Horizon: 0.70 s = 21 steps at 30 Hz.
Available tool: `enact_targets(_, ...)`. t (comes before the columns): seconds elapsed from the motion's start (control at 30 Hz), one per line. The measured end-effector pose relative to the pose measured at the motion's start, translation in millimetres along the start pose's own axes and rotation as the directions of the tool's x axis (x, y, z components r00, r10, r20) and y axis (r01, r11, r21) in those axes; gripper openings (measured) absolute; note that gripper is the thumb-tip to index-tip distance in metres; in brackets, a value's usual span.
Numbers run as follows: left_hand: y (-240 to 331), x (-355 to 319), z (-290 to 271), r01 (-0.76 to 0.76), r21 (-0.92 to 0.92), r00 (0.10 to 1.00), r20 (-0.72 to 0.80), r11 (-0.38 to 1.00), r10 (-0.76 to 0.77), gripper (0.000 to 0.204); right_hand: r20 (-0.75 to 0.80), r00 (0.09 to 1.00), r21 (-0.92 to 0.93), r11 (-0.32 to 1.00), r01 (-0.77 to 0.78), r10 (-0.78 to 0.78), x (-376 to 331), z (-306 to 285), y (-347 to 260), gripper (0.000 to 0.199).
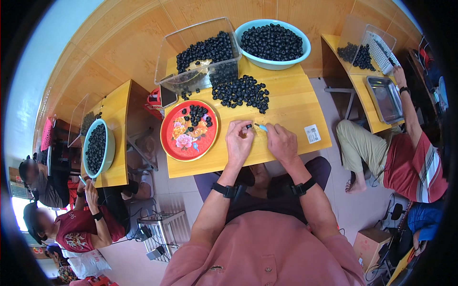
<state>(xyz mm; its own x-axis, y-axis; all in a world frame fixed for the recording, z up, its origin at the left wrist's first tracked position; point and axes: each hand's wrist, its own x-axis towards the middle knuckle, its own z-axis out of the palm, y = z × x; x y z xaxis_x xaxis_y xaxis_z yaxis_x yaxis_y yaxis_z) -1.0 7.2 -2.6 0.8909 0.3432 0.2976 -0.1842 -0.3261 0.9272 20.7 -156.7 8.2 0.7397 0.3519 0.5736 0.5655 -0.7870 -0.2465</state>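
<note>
At a yellow wooden table (291, 102), the left hand (239, 139) pinches a small black ring (248, 126) while the right hand (281, 141) grips a light-blue tool (261, 127) touching it, just beside a red floral tray (188, 130).

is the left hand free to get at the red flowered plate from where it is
Probably yes. The left hand sits just right of the red flowered plate on the same yellow table, with bare tabletop between them. But it seems to be pinching a small dark bead.
</note>
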Motion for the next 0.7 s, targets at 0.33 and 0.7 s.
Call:
enact_targets(0.33,4.3,-2.0,2.9,-0.046,0.060,0.999,0.009,0.997,0.045,0.028,0.013,0.996,-0.006,0.996,0.086,-0.086,0.0,-1.0,-0.9,0.011)
enact_targets(0.7,4.0,-2.4,2.1,-0.039,0.050,0.998,0.044,0.998,0.037,0.031,0.025,0.997,0.007,0.997,0.071,-0.071,0.5,-1.4,-1.4,0.010)
